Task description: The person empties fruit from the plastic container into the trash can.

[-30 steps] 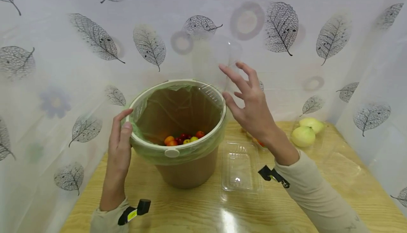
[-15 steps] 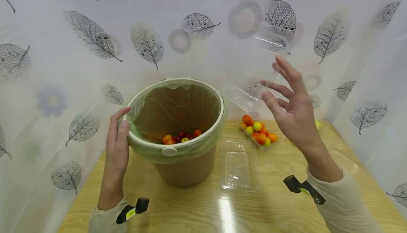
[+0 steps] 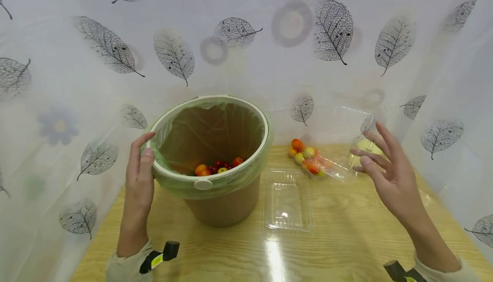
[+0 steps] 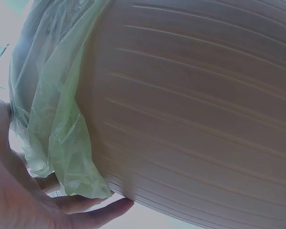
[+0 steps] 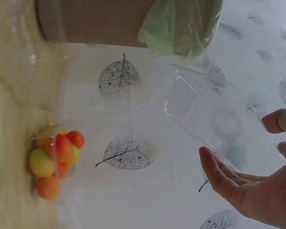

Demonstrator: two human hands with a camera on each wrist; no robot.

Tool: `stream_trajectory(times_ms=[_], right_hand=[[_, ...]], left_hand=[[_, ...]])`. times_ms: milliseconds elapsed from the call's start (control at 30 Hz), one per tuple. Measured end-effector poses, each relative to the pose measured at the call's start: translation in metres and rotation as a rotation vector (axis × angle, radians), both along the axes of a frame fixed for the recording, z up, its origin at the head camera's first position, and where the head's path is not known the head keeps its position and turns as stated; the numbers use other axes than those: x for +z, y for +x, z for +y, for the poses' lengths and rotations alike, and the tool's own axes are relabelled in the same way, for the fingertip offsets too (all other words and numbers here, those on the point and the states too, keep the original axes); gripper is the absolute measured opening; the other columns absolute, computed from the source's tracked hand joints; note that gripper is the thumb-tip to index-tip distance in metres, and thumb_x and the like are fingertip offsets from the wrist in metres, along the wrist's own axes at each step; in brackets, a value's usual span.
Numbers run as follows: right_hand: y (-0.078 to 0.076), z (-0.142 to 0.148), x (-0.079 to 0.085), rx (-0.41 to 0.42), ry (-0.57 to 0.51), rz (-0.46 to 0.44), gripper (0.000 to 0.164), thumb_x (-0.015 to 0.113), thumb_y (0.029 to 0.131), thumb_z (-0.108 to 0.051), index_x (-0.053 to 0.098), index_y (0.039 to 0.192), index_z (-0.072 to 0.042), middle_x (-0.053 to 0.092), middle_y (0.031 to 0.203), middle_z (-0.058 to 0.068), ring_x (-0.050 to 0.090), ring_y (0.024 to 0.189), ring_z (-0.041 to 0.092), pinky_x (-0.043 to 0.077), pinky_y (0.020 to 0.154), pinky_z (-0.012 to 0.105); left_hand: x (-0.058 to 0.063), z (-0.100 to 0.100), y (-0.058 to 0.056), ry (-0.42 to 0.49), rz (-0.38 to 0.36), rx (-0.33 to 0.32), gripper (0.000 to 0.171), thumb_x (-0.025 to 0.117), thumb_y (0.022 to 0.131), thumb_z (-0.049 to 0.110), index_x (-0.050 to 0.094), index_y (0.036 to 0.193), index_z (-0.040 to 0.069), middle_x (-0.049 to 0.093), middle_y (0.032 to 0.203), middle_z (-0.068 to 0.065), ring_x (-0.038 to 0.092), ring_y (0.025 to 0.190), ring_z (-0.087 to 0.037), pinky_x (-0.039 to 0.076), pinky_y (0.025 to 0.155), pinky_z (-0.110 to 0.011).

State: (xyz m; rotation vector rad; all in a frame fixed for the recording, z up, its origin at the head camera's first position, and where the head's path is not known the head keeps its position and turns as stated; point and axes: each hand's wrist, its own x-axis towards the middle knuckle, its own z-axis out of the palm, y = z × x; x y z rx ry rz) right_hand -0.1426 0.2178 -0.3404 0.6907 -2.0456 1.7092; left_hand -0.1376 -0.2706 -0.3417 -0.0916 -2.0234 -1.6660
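Note:
My left hand (image 3: 140,177) grips the left rim of a brown bin (image 3: 225,207), thumb at the top and fingers along the outside. A pale green bag (image 4: 69,133) lines the bin and folds down over its rim. Inside lie orange, red and yellow fruits (image 3: 208,170). My right hand (image 3: 396,188) pinches a clear plastic container (image 5: 209,114) by its edge, thumb on one side and fingers on the other. Held up and tilted, the container overlaps a clear tray of small orange and yellow fruits (image 3: 300,155) in the head view.
Another clear plastic container (image 3: 286,200) lies on the wooden table (image 3: 331,239) right of the bin. Pale yellow fruit (image 3: 367,147) at the back right is partly hidden by my right hand. A leaf-printed plastic curtain (image 3: 254,72) surrounds the table.
My right hand has moved right and down from over the bin's right rim, carrying the clear container along. The left hand keeps its hold on the rim.

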Motion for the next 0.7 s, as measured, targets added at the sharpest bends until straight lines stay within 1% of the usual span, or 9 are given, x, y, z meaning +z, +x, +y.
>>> stream_trajectory(times_ms=[133,333,467,567,600,700], right_hand=[[0.012,0.023,-0.027,-0.015,0.026,-0.082,0.074,0.045,0.101,0.015,0.021,0.165,-0.013,0.04,0.155,0.011,0.067,0.113,0.01,0.058,0.078,0.025],[0.031,0.051,-0.065,-0.099,0.17,-0.178,0.073,0.046,0.103,0.011,0.019,0.165,-0.015,0.046,0.151,-0.006,0.069,0.107,0.005,0.059,0.074,0.029],[0.042,0.065,-0.09,-0.112,0.203,-0.258,0.073,0.047,0.105,0.008,0.018,0.166,-0.017,0.047,0.146,-0.015,0.07,0.105,0.005,0.06,0.072,0.033],[0.051,0.074,-0.105,-0.142,0.237,-0.303,0.072,0.049,0.105,0.005,0.018,0.166,-0.019,0.048,0.142,-0.023,0.069,0.105,0.003,0.06,0.071,0.032],[0.053,0.077,-0.111,-0.145,0.244,-0.312,0.072,0.048,0.106,0.005,0.018,0.166,-0.019,0.049,0.14,-0.025,0.069,0.104,0.004,0.06,0.07,0.032],[0.058,0.086,-0.125,-0.082,0.198,-0.336,0.07,0.044,0.106,0.007,0.015,0.166,-0.016,0.053,0.138,-0.025,0.071,0.102,0.009,0.061,0.071,0.034]], left_hand=[[0.0,0.0,0.001,0.001,0.003,-0.004,0.043,0.035,0.11,0.027,0.047,0.151,0.019,0.046,0.147,-0.005,0.054,0.117,-0.033,0.049,0.086,-0.019],[0.0,0.0,0.001,0.005,0.009,-0.007,0.044,0.035,0.11,0.027,0.047,0.151,0.019,0.045,0.149,-0.004,0.052,0.122,-0.033,0.049,0.087,-0.019],[-0.001,-0.001,0.0,0.003,0.011,-0.005,0.044,0.035,0.11,0.027,0.047,0.151,0.018,0.045,0.149,-0.004,0.052,0.122,-0.032,0.048,0.088,-0.02],[-0.001,-0.001,0.0,0.004,0.011,-0.005,0.043,0.035,0.11,0.027,0.047,0.151,0.019,0.046,0.147,-0.005,0.053,0.119,-0.033,0.049,0.087,-0.02],[-0.001,-0.001,0.0,0.002,0.01,-0.006,0.044,0.035,0.11,0.027,0.047,0.151,0.019,0.046,0.147,-0.005,0.054,0.118,-0.033,0.049,0.086,-0.02],[-0.001,-0.001,0.001,-0.01,0.001,-0.002,0.044,0.034,0.111,0.028,0.047,0.152,0.02,0.046,0.147,-0.005,0.055,0.117,-0.032,0.05,0.086,-0.019]])
